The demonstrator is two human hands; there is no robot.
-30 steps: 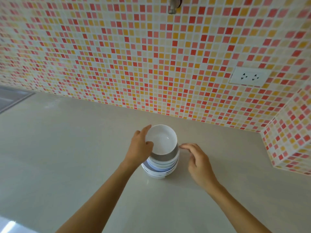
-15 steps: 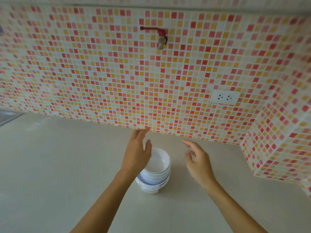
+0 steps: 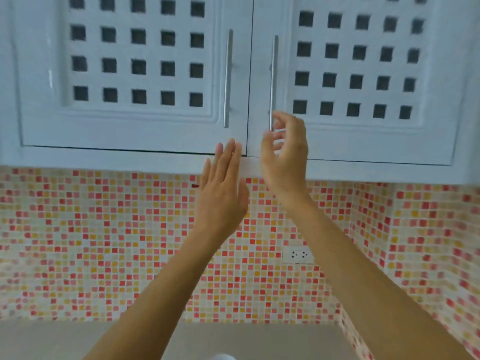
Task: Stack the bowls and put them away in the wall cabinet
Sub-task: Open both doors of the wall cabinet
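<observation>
The white wall cabinet fills the top of the view, with its left door and right door both closed. Each door has a vertical metal handle, the left handle and the right handle. My right hand is raised with curled, parted fingers just at the bottom end of the right handle, holding nothing. My left hand is flat and open below the gap between the doors. Only a sliver of the white top bowl shows at the bottom edge.
A mosaic tile backsplash runs below the cabinet, with a white power socket on it. The beige countertop lies at the bottom. A tiled side wall closes the right corner.
Both hands left the stack of bowls and rose to the cabinet doors. The view tilted up from the counter to the cabinet, so the bowls dropped almost out of sight.
</observation>
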